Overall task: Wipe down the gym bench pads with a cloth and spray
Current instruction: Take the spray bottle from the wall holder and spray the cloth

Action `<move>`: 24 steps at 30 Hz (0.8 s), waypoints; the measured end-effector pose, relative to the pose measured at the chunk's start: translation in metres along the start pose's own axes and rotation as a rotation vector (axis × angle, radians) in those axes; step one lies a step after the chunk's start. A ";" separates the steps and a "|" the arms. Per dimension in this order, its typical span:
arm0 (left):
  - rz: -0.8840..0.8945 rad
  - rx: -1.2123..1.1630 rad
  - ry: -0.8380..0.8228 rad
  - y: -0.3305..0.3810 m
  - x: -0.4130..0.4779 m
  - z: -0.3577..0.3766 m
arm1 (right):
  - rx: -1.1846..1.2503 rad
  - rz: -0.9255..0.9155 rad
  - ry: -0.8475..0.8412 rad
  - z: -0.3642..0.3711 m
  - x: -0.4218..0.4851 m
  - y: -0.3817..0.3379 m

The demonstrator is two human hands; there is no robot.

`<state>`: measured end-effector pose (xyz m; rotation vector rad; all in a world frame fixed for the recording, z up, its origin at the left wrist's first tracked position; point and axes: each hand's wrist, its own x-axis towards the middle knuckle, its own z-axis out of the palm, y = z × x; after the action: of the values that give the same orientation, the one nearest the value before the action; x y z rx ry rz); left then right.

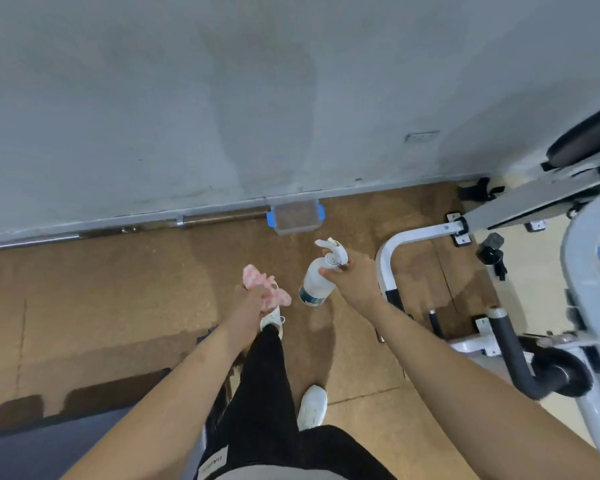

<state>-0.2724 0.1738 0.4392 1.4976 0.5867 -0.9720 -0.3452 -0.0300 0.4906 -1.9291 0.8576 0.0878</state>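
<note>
Nearest the camera, at six o'clock, black trousers (pixel 257 393) run down to two white shoes (pixel 313 406) on the brown floor (pixel 101 289). A dark pad (pixel 66 441) fills the seven o'clock corner, its edge lying against the floor mats.

Both bare forearms reach forward from the lower edge. The left hand (pixel 253 301), just left of centre, has its grip clamped on a bunched pink-and-white cloth (pixel 264 287), which sticks out above and to the right of the fingers. The right hand (pixel 355 275), just right of centre, has its grip closed around the neck of a white spray bottle (pixel 317 277); the bottle hangs tilted, its trigger head toward twelve o'clock and its base toward six. Cloth and bottle are near each other but apart.

At three o'clock stands a white-framed gym machine (pixel 395 244) with grey foam rollers (pixel 510 344), and a dark bench pad (pixel 586 140) shows at two o'clock against the right edge.

Farther off, at twelve o'clock, a clear plastic box with blue clips (pixel 295 216) sits on the floor at the foot of the grey wall (pixel 222 98). A steel barbell (pixel 136 226) lies along the wall base toward ten o'clock.
</note>
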 end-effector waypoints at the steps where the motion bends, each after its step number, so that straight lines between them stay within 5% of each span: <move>1: -0.028 -0.010 0.036 0.007 0.022 0.004 | -0.034 0.008 -0.001 0.003 0.023 -0.004; 4: -0.096 -0.016 0.136 0.048 0.078 0.018 | -0.122 0.047 0.008 0.013 0.095 -0.014; 14: 0.010 0.025 -0.001 0.117 0.277 0.060 | -0.169 0.129 0.004 0.067 0.338 0.029; 24: -0.049 -0.007 0.031 0.016 0.507 0.082 | -0.254 0.125 -0.044 0.167 0.542 0.189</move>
<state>-0.0135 0.0057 0.0288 1.5005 0.6509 -0.9852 -0.0045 -0.2305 0.0419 -2.0981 0.9750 0.3275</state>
